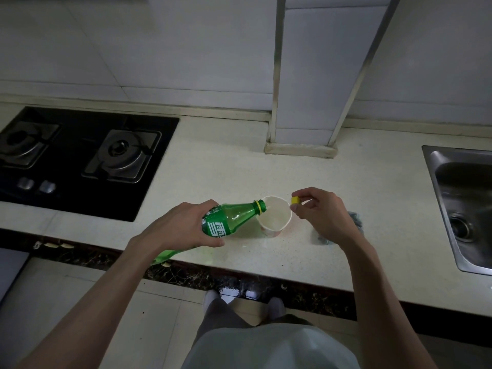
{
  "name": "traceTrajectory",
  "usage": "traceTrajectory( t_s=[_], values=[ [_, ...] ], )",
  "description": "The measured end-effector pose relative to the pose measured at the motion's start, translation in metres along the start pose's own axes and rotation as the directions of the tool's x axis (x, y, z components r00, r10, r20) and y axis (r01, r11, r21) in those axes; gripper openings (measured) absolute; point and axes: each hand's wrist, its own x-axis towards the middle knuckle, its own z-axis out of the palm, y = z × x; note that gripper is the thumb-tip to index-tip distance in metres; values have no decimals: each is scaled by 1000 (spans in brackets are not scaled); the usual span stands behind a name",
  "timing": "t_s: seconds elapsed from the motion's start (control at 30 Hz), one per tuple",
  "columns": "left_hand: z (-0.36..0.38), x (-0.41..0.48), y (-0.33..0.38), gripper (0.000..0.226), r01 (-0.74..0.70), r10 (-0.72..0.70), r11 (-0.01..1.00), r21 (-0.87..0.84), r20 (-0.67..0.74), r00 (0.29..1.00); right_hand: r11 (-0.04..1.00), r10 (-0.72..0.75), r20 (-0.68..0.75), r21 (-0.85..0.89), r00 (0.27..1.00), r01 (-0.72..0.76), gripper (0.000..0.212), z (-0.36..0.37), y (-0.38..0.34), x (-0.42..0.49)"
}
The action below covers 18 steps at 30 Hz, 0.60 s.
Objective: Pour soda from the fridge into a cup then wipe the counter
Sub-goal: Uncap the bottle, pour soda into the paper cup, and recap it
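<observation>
My left hand grips a green soda bottle that lies tilted almost flat, its open yellow-ringed mouth over the rim of a white paper cup. The cup stands upright on the pale counter, near its front edge. My right hand hovers just right of the cup and pinches the yellow bottle cap between thumb and forefinger. A dark grey-blue cloth lies on the counter behind my right wrist, partly hidden by it.
A black two-burner gas hob fills the counter's left part. A steel sink is set in at the right edge. A tiled pillar stands on the counter behind the cup. Floor tiles and my feet show below the counter edge.
</observation>
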Motion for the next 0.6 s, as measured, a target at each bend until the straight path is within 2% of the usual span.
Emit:
traceTrajectory(
  t_s=[0.6],
  values=[
    [-5,-4,1,60,19,-19,999,27,9,1000,1000,-6,5,19,1000,6,29,3,1,2]
  ],
)
